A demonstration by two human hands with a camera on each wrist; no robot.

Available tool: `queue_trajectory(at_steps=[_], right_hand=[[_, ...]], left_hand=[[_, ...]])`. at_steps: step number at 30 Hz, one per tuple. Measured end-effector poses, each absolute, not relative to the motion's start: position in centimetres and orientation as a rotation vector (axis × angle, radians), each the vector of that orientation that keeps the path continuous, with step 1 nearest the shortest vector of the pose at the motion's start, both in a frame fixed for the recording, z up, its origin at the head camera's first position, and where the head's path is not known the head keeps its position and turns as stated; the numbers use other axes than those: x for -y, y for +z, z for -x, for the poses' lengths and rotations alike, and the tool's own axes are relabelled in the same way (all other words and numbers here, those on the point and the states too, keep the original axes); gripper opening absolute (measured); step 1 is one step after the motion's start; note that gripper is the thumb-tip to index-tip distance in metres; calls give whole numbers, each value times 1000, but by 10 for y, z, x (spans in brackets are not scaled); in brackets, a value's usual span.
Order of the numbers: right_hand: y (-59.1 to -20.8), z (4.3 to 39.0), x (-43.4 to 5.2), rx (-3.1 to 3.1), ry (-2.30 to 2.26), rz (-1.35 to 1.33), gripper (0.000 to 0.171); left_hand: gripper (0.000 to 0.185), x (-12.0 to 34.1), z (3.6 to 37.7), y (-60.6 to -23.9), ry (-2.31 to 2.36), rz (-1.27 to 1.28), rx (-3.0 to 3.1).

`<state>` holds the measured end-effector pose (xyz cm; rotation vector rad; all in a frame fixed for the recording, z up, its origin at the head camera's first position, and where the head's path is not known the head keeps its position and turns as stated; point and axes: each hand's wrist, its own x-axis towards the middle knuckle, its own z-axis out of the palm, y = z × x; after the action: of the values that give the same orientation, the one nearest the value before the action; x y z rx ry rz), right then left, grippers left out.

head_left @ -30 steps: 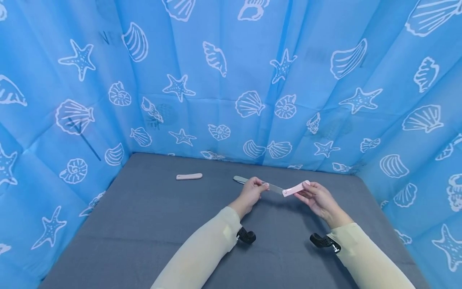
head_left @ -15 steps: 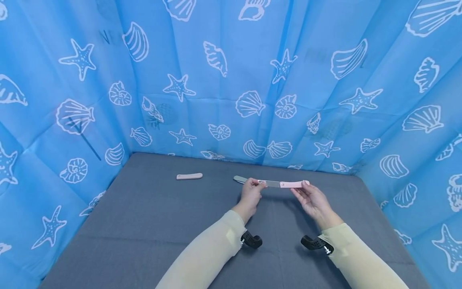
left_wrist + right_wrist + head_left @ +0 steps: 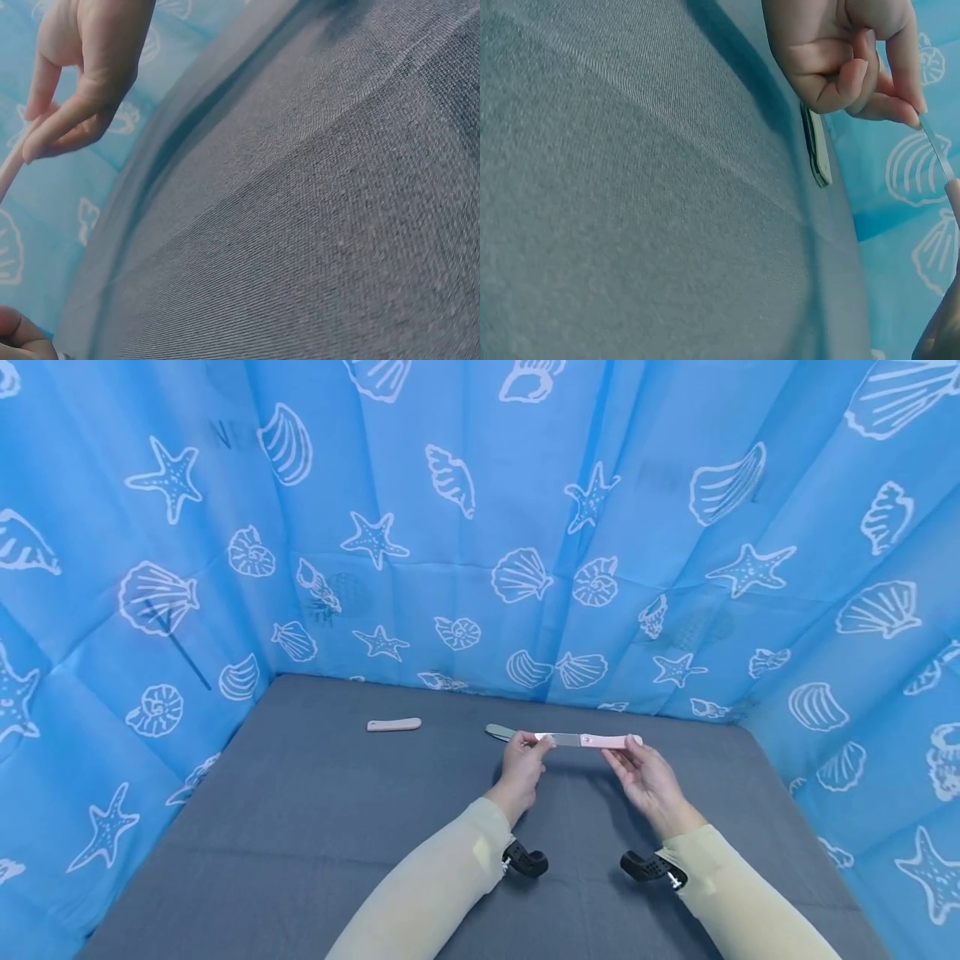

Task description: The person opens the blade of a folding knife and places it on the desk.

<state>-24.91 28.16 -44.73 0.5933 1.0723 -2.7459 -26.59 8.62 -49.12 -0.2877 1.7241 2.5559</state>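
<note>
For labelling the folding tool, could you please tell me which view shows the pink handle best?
The head view: the whole pink handle shows, held level by the right hand. The left wrist view shows only one end at the frame edge; the right wrist view catches a sliver beside the metal blade.

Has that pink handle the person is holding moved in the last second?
Yes. The pink handle swung from tilted to level, in line with the blade; its far end dropped slightly against the curtain hem.
</note>
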Motion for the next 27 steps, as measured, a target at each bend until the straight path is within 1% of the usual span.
queue_trajectory(at_steps=[4, 7, 12, 17, 20, 27], right_hand=[[-447, 251, -283, -1128, -2736, -538, 13], [-449, 249, -286, -1318, -2672, -474, 12], [-456, 245, -294, -1740, -2543, -345, 19], [-461, 244, -302, -2056, -2426, -167, 32], [-463, 244, -308, -2139, -2372, -42, 35], [-463, 246, -325, -2320, -2142, 139, 30]], left_hand=[[17, -85, 267, -490, 2534, 296, -1768], [16, -84, 267, -489, 2511, 300, -1791], [19, -83, 266, -490, 2494, 264, -1783], [19, -83, 265, -492, 2488, 246, -1776], [18, -82, 264, -491, 2481, 262, -1783], [18, -80, 268, -492, 2464, 245, -1806]])
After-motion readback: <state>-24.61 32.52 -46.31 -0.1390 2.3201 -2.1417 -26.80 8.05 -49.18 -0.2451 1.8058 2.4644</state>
